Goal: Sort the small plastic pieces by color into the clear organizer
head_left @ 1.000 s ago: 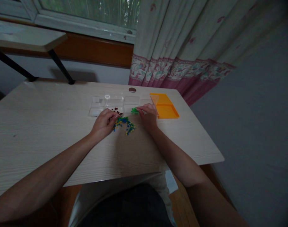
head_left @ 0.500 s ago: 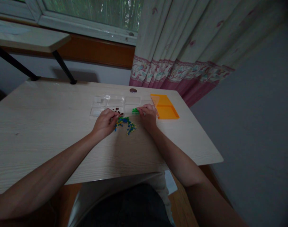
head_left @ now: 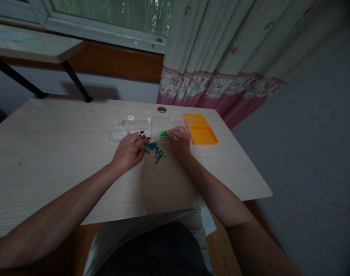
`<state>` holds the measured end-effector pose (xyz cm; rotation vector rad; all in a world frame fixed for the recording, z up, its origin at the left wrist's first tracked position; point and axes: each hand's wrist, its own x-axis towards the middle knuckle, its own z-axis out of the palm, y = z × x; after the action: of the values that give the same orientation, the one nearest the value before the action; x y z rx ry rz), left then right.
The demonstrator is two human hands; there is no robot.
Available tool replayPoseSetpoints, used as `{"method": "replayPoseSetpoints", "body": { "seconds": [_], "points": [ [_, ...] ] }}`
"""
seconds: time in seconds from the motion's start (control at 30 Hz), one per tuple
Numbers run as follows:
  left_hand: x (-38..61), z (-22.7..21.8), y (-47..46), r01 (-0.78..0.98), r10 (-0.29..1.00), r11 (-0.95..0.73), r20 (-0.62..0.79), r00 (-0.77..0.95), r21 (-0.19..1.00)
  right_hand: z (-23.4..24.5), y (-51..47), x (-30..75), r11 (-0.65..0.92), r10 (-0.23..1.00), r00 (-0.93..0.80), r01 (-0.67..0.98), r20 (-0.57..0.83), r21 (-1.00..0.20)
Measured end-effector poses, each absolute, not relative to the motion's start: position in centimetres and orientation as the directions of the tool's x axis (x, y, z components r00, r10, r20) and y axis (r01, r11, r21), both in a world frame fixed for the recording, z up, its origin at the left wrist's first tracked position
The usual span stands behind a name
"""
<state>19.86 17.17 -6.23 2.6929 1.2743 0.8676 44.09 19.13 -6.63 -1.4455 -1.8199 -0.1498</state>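
Note:
On the table lies a loose pile of tiny blue, green and yellow pieces. My left hand rests at the pile's left side, thumb and forefinger apart, partly covering it. Behind the pile stands a clear plastic tray with compartments. Small dark brown pieces sit in one front compartment, bright green pieces in another to the right. My right hand is beside the green pieces with thumb and forefinger pinched together; whatever they hold is too small to make out.
An orange open tray lies at the right, partly beside the clear one. A brown round object is near the table's back edge. To the left, a raised shelf stands on black legs. A curtain hangs behind the table.
My left hand's thumb and forefinger have parted from a pinch, and its fingers now reach over the left of the pile. My right hand has hardly moved.

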Motion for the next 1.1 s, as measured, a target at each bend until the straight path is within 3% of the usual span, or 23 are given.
{"method": "replayPoseSetpoints", "body": {
  "seconds": [0.37, 0.8, 1.1],
  "points": [
    [20.3, -6.4, 17.2, 0.737, 0.731, -0.649, 0.424, 0.536, 0.188, -5.9, 18.0, 43.1, 0.373, 0.808, -0.089, 0.843, 0.582, -0.388],
    [20.0, -6.5, 17.3, 0.682, 0.732, -0.667, 0.433, 0.526, 0.300, -5.9, 17.9, 42.9, 0.389, 0.799, -0.088, 0.830, 0.595, -0.401],
    [20.2, -6.2, 17.1, 0.732, 0.750, -0.636, 0.421, 0.510, 0.246, -5.8, 17.9, 42.7, 0.408, 0.800, -0.105, 0.817, 0.591, -0.407]
  ]
}}
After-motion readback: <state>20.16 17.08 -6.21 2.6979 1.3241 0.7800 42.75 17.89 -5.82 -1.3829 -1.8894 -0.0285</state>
